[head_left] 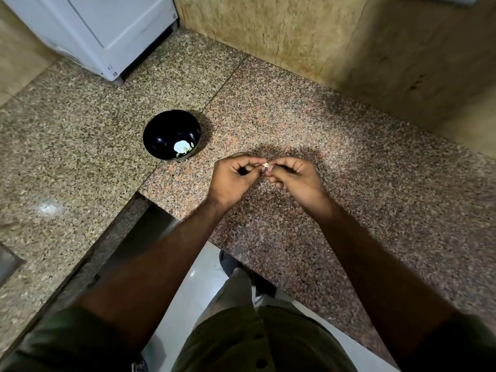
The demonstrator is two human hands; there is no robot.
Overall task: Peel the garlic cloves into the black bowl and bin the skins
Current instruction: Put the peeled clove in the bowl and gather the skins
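A small pale garlic clove (266, 165) sits pinched between the fingertips of both hands, held above the speckled pink-brown granite counter (349, 162). In the head view, the left hand (236, 178) curls its fingers and thumb onto the clove from one side, and the right hand (295, 179) does the same from the other, so the two hands meet at the clove. To the left of the hands, well apart from them, a round glossy black bowl (161, 132) stands on the counter; pale pieces lie at its bottom, too small to tell apart. A white appliance (107, 36) stands at the far corner.
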